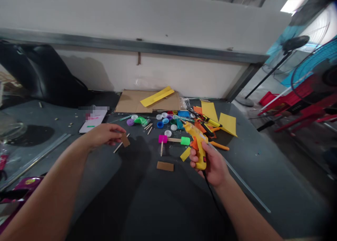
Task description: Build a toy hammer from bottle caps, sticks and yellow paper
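Observation:
My left hand (110,135) pinches a small piece of brown cardboard (125,140) above a thin pale stick (119,147). In my right hand (213,161) is a yellow hot glue gun (198,142), its nozzle pointing up and to the left and its black cord running down. Between the hands, a pink cap (162,139) and a green cap (185,141) sit on a wooden stick (174,140), and another short stick (162,149) extends down from the pink one. A cardboard rectangle (165,166) lies flat nearer to me.
Several plastic bottle caps (160,124) lie behind the hands. Pliers (205,125), yellow paper (228,124) and a clear rod (247,184) are at right. A phone (94,119) lies at left. A cardboard sheet (131,100) is by the wall; a fan (316,65) stands beyond the table.

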A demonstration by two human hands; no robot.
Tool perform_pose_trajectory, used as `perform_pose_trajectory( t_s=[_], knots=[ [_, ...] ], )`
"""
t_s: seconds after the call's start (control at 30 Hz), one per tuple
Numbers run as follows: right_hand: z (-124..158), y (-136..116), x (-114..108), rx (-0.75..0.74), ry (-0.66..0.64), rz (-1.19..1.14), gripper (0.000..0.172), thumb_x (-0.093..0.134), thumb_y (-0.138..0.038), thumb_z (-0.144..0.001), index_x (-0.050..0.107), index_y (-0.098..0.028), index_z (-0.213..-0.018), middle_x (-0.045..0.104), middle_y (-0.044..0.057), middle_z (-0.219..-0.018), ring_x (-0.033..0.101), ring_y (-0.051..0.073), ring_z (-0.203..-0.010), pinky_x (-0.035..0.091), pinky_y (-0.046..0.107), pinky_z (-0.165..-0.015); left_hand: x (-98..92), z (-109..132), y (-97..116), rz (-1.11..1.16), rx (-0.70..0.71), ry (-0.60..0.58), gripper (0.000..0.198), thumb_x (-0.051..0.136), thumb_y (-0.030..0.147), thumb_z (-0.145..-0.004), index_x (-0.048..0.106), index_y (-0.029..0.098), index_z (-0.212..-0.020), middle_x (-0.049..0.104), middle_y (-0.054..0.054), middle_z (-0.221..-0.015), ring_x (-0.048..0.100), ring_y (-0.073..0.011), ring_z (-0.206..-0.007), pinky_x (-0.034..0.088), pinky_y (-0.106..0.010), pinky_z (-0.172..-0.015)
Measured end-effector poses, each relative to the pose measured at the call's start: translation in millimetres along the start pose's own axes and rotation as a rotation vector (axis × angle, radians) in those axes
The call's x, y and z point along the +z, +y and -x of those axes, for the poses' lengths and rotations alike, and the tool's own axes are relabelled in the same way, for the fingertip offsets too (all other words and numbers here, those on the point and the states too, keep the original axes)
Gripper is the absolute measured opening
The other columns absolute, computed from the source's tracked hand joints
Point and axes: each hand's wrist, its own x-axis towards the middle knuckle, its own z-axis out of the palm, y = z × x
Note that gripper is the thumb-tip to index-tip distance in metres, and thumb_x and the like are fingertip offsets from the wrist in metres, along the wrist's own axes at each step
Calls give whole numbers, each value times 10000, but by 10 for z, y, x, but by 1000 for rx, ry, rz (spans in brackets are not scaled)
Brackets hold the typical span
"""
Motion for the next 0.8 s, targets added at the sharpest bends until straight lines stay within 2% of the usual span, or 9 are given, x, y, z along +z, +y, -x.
perform_pose_trajectory(
  t_s=[0.1, 0.2, 0.27, 0.37, 0.47, 0.53, 0.67, 0.8],
  knots=[
    [-34, 46, -16, -18, 25, 88, 244, 650, -375, -792, 659, -136, -837, 653, 45, -695, 573, 130, -561, 519, 260, -527, 71, -100, 18, 100, -81, -166, 225, 516, 264, -779, 657, 215, -948, 690, 11, -720, 618, -121, -678, 444, -199, -539],
    [-61, 53, -21, -50, 72, 140, 215, 649, -353, -798, 648, -139, -821, 635, 30, -654, 558, 123, -541, 503, 250, -518, 135, -227, 34, -48, -134, -177, 267, 524, 263, -722, 670, 193, -934, 642, 1, -625, 598, -151, -616, 421, -227, -512],
    [-68, 32, -6, -56, 123, 138, 195, 657, -339, -794, 634, -147, -771, 610, 15, -609, 541, 118, -513, 462, 227, -469, 182, -286, 26, -154, -125, -180, 285, 524, 274, -714, 679, 192, -939, 648, -16, -636, 612, -178, -621, 430, -260, -540],
    [-69, -4, 20, -44, 187, 117, 217, 663, -351, -789, 617, -155, -708, 590, 7, -573, 532, 117, -488, 434, 225, -445, 257, -293, 47, -342, -43, -47, 259, 527, 286, -727, 696, 217, -911, 699, -66, -813, 648, -238, -753, 448, -318, -647],
    [-74, -8, 15, -71, 192, 142, 244, 665, -387, -781, 625, -159, -704, 590, 5, -566, 534, 123, -485, 461, 243, -479, 337, -236, 203, -525, 8, 136, 272, 509, 311, -776, 690, 227, -960, 684, -120, -1003, 639, -288, -907, 452, -354, -720],
    [-80, 4, -8, -106, 159, 181, 256, 659, -411, -782, 650, -156, -757, 578, -1, -554, 532, 126, -492, 475, 245, -501, 391, -211, 379, -570, 47, 161, 282, 470, 310, -818, 676, 211, -982, 672, -134, -1020, 635, -279, -905, 455, -356, -732],
    [-89, 21, -55, -128, 94, 201, 332, 637, -431, -797, 672, -155, -979, 539, -29, -545, 490, 108, -488, 495, 237, -543, 490, -260, 718, -587, 164, 162, 285, 405, 281, -862, 670, 181, -892, 683, -136, -918, 632, -260, -862, 445, -343, -714],
    [-90, -13, -44, -125, 106, 191, 345, 637, -418, -801, 651, -182, -1052, 536, -33, -558, 496, 106, -499, 484, 217, -523, 549, -366, 843, -529, 189, 190, 269, 429, 290, -858, 666, 169, -898, 689, -141, -923, 632, -265, -878, 440, -349, -718]
  ],
)
